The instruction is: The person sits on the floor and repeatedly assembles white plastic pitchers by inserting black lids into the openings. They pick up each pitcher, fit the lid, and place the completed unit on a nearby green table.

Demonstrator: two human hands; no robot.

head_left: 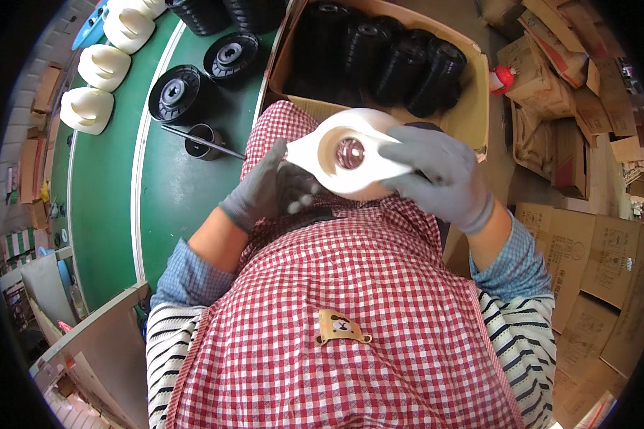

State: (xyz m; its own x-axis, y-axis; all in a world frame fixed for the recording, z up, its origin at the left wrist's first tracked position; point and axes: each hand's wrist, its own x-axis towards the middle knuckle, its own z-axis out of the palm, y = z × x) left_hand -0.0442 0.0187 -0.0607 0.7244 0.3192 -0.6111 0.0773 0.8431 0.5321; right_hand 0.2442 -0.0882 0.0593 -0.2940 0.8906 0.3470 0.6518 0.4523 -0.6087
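Both hands wear grey gloves and hold a white round plastic housing (350,154) with an oval opening, above my red checked apron. My right hand (436,175) grips its right side from above. My left hand (272,189) supports its left edge, fingers bent under it. Inside the opening a small shiny reddish part (349,153) shows. The underside of the housing is hidden.
A cardboard box (472,107) of black round parts stands in front. The green conveyor belt (114,186) on the left carries black discs (180,93), a small black cup with a rod (202,139) and white housings (89,109). Flattened cartons (587,243) lie at right.
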